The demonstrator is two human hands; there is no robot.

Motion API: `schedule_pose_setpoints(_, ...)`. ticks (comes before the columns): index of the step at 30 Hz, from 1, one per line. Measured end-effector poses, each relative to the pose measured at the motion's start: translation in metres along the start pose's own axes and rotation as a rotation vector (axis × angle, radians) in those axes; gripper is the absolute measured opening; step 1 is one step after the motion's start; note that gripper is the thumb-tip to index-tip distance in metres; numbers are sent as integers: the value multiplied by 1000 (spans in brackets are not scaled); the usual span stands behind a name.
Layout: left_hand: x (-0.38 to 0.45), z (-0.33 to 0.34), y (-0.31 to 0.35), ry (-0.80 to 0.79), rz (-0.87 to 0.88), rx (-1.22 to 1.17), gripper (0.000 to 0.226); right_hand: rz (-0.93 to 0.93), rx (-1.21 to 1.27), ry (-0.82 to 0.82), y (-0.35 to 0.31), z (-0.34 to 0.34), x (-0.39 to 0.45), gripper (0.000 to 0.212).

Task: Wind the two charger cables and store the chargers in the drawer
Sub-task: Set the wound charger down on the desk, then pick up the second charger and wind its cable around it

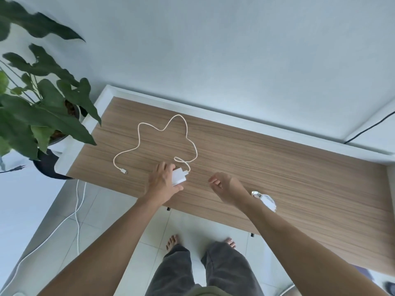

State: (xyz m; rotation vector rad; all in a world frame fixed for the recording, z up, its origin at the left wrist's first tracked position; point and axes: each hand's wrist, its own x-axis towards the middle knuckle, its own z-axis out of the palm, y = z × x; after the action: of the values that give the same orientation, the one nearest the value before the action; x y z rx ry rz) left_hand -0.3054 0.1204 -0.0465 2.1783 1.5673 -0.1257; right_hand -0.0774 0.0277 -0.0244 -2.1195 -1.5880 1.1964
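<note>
Wood-grain counter (277,167) carried both chargers. Nearest you, the second charger (267,200) lay just behind your right wrist, partly hidden and blurred; its cable looked already bundled, but I couldn't confirm. Your right hand (226,184) hovered empty over the counter, fingers loosely curled, gripping nothing. Your left hand (162,181) had its fingers and thumb closed round the white charger brick (179,177) near the front edge. Brick's long axis ran roughly front to back, cable end pointing away from you and to the right. From there the white cable (171,133) sprawled in one loose wavy loop toward the wall and came back round to its free plug (124,171), left of the brick. Judgement: winding this cable was the step in hand. Advice: you should've kept the brick pinned as anchor, let the right hand feed even coils starting at the brick end, avoided kinking at the strain relief. Drawer wasn't visible.
</note>
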Motion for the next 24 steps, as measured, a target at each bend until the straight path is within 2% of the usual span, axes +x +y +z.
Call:
schedule_pose_setpoints(5, 12, 9, -12, -73, 46, -18, 80, -21, -57, -10, -29, 22, 22, 24)
schedule_pose_setpoints(9, 21, 4, -17, -126, 101, -32, 68, -19, -146, -23, -43, 34, 30, 39)
schedule_pose_setpoints(13, 28, -16, -22, -287, 207, -82, 55, -75, -283, -12, -52, 35, 33, 52)
schedule_pose_setpoints(15, 30, -32, -25, -362, 244, -92, 47, -70, -411, -15, -57, 28, 31, 51)
schedule_pose_setpoints(17, 32, -51, -28, -439, 261, -95, 48, -84, -522, 29, -59, 18, 27, 44)
schedule_pose_setpoints(21, 31, -94, -22, -559, 297, -143, 42, -169, -537, 212, -63, -8, 17, 25)
schedule_pose_setpoints(24, 26, -118, -8, -539, 332, -136, 58, -230, -578, 349, -69, -31, 13, 20)
